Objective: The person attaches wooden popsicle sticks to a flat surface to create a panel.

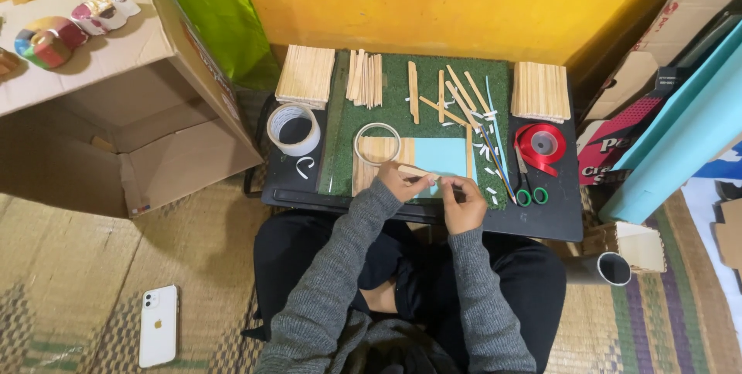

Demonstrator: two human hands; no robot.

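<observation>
Left hand (398,182) and right hand (462,192) are pinching a stick (417,171) between their fingers over the worktop (556,219). The stick's right end is hiding behind fingertips.

**What the head view leaves out**

Left hand (399,182) and right hand (462,202) lie over the near edge of the light blue sheet (440,156); the part beneath them is hidden. Fingertips are too small to tell how they grip the wooden stick (417,171). Beside the sheet, the white scraps (488,159) are too small to identify. Left of the sheet, the cardboard box (93,88) is cut by the frame edge. Right of it, the teal board (680,138) runs out of frame. Elbows are cut off below.
</observation>
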